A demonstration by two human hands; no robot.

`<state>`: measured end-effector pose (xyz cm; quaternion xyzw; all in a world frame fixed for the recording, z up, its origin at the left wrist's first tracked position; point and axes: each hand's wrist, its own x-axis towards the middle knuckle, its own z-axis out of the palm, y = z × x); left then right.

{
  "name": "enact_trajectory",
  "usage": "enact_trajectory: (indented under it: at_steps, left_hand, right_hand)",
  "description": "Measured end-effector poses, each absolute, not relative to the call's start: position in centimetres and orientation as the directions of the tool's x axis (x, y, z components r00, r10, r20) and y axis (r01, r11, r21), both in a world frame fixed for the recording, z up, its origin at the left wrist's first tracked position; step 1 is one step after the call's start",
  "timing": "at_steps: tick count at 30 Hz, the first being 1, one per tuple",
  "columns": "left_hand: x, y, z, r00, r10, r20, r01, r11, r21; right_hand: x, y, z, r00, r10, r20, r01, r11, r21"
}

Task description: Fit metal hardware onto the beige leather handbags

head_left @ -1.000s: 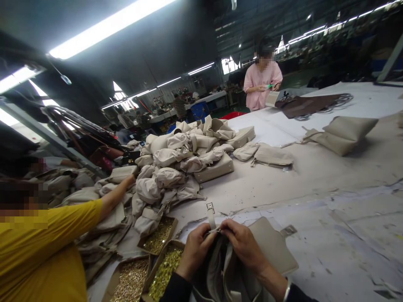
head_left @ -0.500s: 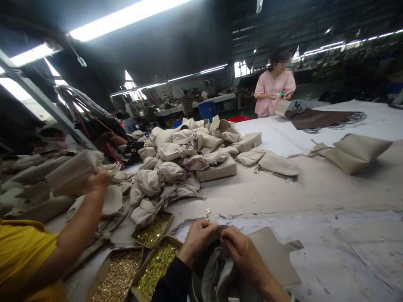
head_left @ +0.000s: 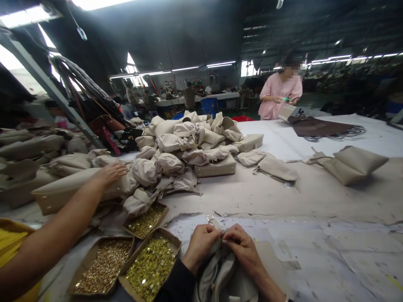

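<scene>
Both my hands meet at the top edge of a beige bag [head_left: 222, 277] at the bottom centre. My left hand [head_left: 203, 243] pinches the bag's edge near a strap with a metal buckle [head_left: 210, 218]. Close beside it, my right hand [head_left: 241, 245] has its fingers pressed together on the same edge. Folds and a zipper show in the bag's opening below the hands. To the left stand open boxes of small metal pieces: a yellow-gold one [head_left: 153, 262], a copper-coloured one [head_left: 105, 262] and a smaller gold one [head_left: 146, 220].
A large heap of beige bags [head_left: 185, 147] lies beyond the boxes. At left, a co-worker's hand [head_left: 110, 172] rests on a bag. Another bag [head_left: 355, 163] lies at right. A person in pink [head_left: 280, 92] stands across the table near brown pieces [head_left: 321, 126].
The view has shifted slightly. The co-worker's hand, earlier holding up a bag at left, is now spread on a bag lying on the pile. My hands remain together on the bag's edge.
</scene>
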<state>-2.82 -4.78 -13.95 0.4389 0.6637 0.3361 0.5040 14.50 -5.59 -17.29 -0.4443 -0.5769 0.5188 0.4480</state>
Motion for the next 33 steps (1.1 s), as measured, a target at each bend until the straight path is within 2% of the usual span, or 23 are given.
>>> enact_trajectory:
  at_steps: [9,24,33]
  left_hand:
    - [-2.9,-5.0,-14.6,-0.11,0.915,-0.387,0.213,0.402,0.89]
    - [-2.9,-5.1,-15.0,-0.077,0.926,-0.37,0.196,0.378,0.905]
    - [-2.9,-5.2,-15.1,-0.091,0.924,-0.372,0.19,0.383,0.904]
  right_hand:
    - [14.4,-5.7,-17.5,-0.19,0.981,0.026,0.101,0.046,-0.994]
    - [14.3,-5.7,-16.8,-0.161,0.987,0.014,0.062,0.024,-0.998]
    - [14.0,-5.7,-16.8,-0.151,0.988,0.033,0.135,0.053,-0.989]
